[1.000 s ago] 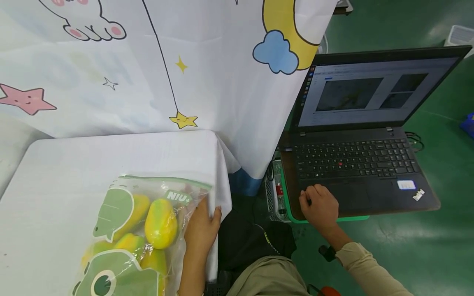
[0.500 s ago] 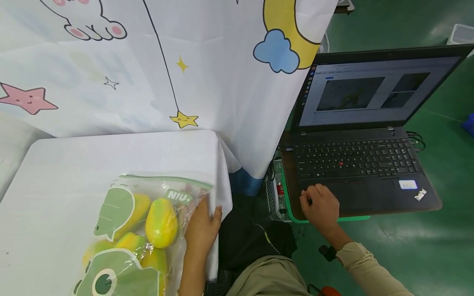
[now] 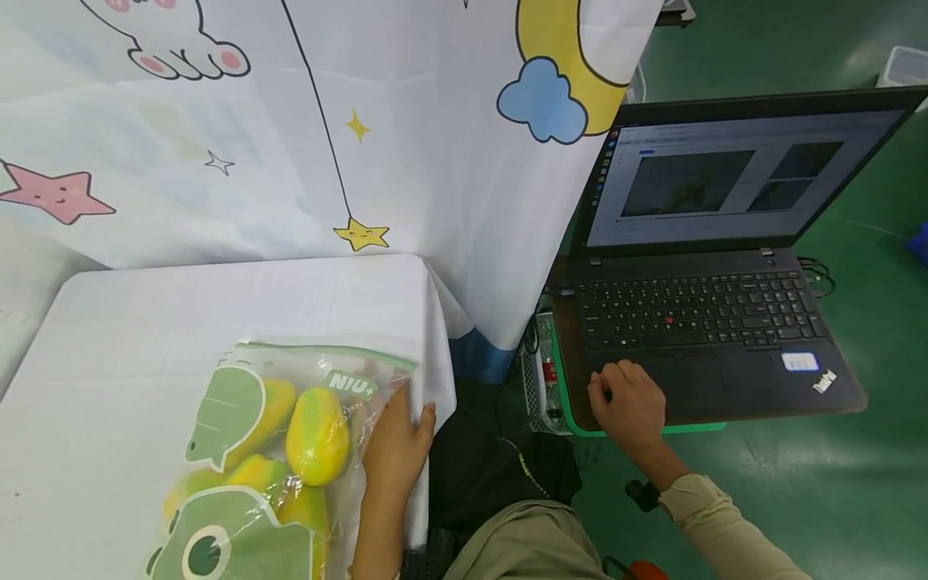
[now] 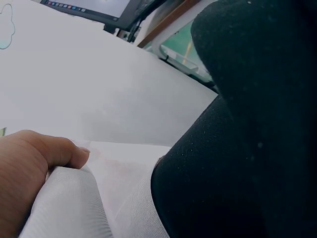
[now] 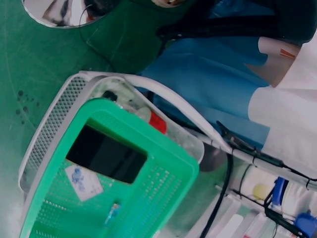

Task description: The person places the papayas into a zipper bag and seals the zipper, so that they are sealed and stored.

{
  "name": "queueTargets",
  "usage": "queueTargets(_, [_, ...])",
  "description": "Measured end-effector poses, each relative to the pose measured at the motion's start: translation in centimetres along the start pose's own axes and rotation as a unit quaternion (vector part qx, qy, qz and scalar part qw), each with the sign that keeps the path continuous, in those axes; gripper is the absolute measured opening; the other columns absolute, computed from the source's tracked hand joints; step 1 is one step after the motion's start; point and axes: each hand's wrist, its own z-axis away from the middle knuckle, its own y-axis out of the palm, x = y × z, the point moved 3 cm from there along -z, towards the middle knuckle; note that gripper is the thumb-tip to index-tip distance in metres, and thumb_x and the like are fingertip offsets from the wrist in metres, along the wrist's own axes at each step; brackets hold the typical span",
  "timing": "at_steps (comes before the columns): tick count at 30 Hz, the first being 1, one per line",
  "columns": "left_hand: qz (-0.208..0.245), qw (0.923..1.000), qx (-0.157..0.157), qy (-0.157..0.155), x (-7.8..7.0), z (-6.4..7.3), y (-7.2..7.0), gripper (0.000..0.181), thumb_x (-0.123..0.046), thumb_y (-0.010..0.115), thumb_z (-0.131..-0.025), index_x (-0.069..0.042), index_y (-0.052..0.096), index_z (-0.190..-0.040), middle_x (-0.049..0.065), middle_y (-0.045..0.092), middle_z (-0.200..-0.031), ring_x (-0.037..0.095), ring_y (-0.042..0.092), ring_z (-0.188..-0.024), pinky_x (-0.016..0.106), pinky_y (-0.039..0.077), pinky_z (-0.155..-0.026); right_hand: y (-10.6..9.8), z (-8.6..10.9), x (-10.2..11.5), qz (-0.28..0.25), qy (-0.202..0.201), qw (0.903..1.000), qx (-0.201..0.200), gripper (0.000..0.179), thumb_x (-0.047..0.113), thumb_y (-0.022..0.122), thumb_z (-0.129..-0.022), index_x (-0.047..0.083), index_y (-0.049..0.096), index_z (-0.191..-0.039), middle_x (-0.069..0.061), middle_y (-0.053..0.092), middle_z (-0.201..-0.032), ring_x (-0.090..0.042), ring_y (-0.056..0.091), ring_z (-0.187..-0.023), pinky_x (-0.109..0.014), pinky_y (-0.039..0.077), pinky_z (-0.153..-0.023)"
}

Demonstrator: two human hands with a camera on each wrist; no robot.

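Observation:
My left hand [image 3: 395, 443] rests along the right edge of the white-covered table, its fingers partly seen through the clear edge of a zip bag [image 3: 250, 528]. Inside that green-printed bag lie several yellow-green, mango-like fruits [image 3: 316, 435]. The left wrist view shows the thumb [image 4: 69, 151] lying over a fold of the white tablecloth [image 4: 69, 203]. My right hand [image 3: 629, 407] rests on the front left corner of an open black laptop [image 3: 696, 338], fingers loosely bent and fingertips hidden beneath. The right wrist view does not include this hand.
A white cartoon-print curtain [image 3: 435, 161] hangs behind the table. Below the laptop, a green basket [image 5: 173, 171] holds a phone [image 5: 106, 153] and a card [image 5: 83, 182]. A bottle with a red label [image 5: 157, 122] lies in the bin underneath. Cables [image 3: 815, 278] trail behind the laptop.

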Motion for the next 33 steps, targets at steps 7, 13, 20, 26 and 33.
queueTargets(7, [0.002, 1.0000, 0.007, -0.002, -0.11, -0.02, 0.03, 0.060, -0.037, 0.054, -0.090, -0.009, 0.037, -0.139, 0.013, 0.051, -0.133, 0.033, 0.056, -0.109, 0.052, 0.045, -0.090, -0.15, -0.06, 0.05, 0.001, 0.000, 1.0000, -0.002, 0.030, 0.013, 0.057, -0.081, 0.013, 0.037, -0.058, 0.000, 0.028, -0.058, -0.010, 0.019, -0.052, -0.026, 0.018, -0.046])
queueTargets(13, [-0.001, 1.0000, 0.005, -0.002, -0.06, -0.05, 0.03, 0.059, -0.036, 0.054, -0.090, -0.008, 0.037, -0.139, 0.014, 0.052, -0.132, 0.034, 0.057, -0.108, 0.052, 0.045, -0.089, -0.15, -0.12, 0.09, -0.002, 0.002, 1.0000, -0.001, 0.030, 0.014, 0.057, -0.081, 0.013, 0.037, -0.058, 0.000, 0.028, -0.059, -0.008, 0.018, -0.053, -0.026, 0.018, -0.047])
queueTargets(20, [-0.001, 1.0000, 0.003, -0.007, -0.03, -0.03, 0.03, 0.059, -0.036, 0.055, -0.090, -0.010, 0.036, -0.139, 0.014, 0.053, -0.132, 0.033, 0.057, -0.107, 0.052, 0.046, -0.088, -0.01, -0.05, 0.04, -0.003, 0.000, 1.0000, -0.003, 0.031, 0.015, 0.056, -0.082, 0.014, 0.037, -0.058, 0.001, 0.028, -0.059, -0.006, 0.017, -0.054, -0.025, 0.019, -0.047])
queueTargets(26, [0.004, 1.0000, 0.000, -0.004, -0.15, 0.02, -0.08, 0.061, -0.036, 0.056, -0.089, -0.012, 0.034, -0.140, 0.013, 0.051, -0.133, 0.033, 0.057, -0.107, 0.052, 0.046, -0.089, -0.04, -0.07, 0.03, -0.004, 0.001, 1.0000, -0.002, 0.031, 0.013, 0.058, -0.080, 0.014, 0.036, -0.058, 0.001, 0.027, -0.059, -0.007, 0.017, -0.054, -0.026, 0.018, -0.047])
queueTargets(33, [0.004, 1.0000, 0.001, -0.004, -0.09, 0.02, -0.03, 0.061, -0.037, 0.055, -0.089, -0.012, 0.034, -0.140, 0.013, 0.051, -0.133, 0.033, 0.057, -0.108, 0.052, 0.046, -0.088, -0.04, -0.05, -0.02, -0.003, 0.003, 1.0000, 0.002, 0.031, 0.014, 0.056, -0.082, 0.014, 0.036, -0.058, 0.001, 0.027, -0.059, -0.009, 0.019, -0.052, -0.026, 0.019, -0.048])
